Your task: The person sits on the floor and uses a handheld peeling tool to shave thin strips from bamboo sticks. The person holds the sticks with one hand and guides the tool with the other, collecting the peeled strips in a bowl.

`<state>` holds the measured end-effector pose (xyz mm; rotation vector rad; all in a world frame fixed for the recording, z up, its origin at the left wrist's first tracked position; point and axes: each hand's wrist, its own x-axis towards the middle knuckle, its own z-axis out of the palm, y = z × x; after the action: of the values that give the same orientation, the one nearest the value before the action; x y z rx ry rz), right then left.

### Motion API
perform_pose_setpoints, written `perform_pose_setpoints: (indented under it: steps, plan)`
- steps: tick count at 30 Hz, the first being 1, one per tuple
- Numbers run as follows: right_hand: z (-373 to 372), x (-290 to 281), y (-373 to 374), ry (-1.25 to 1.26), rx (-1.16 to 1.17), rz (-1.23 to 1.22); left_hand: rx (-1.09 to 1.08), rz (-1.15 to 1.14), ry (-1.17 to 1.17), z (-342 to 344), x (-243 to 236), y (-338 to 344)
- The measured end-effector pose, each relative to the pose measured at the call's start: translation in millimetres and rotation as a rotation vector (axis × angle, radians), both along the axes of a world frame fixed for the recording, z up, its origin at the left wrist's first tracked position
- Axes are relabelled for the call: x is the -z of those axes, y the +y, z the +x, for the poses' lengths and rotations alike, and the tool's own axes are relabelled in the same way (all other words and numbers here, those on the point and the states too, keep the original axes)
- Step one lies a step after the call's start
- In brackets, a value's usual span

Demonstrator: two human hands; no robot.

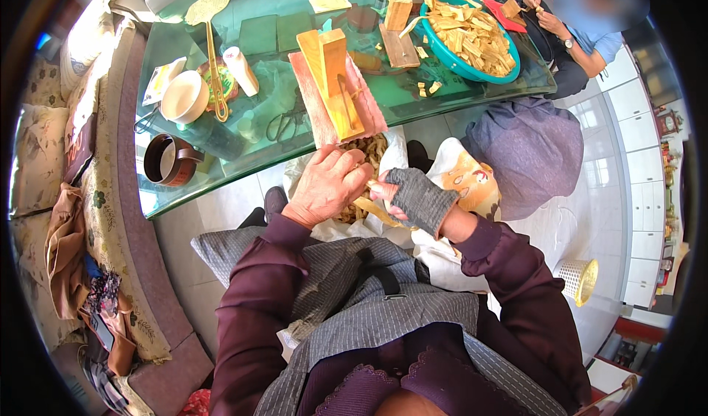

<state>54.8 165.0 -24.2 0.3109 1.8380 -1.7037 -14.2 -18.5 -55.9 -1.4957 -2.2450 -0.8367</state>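
My two hands meet just off the table's near edge, over a white bag point(359, 229) of pale yellow strips. My bare left hand point(328, 185) has its fingers curled, with the tips pinching a small yellowish piece by my right thumb. My right hand point(415, 198), in a grey fingerless glove, is closed on the same piece; part of it is hidden by the fingers. A longer pale yellow strip point(375, 211) shows just under the hands. Directly beyond them, an angled wooden block stand point(333, 54) rests on a pink cloth point(309, 84) at the table edge.
On the green glass table point(221, 167) stand a brown mug point(167, 162), a white bowl point(184, 97), a skimmer point(212, 47) and a teal basin point(453, 68) heaped with strips. A co-worker point(582, 29) sits far right. A sofa point(122, 217) lines the left; a basket point(577, 279) stands right.
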Motion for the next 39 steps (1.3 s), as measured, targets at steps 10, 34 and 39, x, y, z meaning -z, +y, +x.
perform_pose_setpoints:
  steps: [10, 34, 39]
  plan:
    - [35.4, -69.5, -11.0, 0.375, -0.161, 0.235, 0.016, 0.119, 0.211, -18.7, 6.0, -10.8]
    - [-101.5, 20.0, 6.4, 0.942, 0.162, 0.512, -0.415, 0.532, -1.003, -46.7, -5.7, 6.9]
    - [-111.0, 19.8, 3.1, 0.922, 0.242, 0.482, -0.550, 0.375, -0.858, -53.4, -17.4, 13.2]
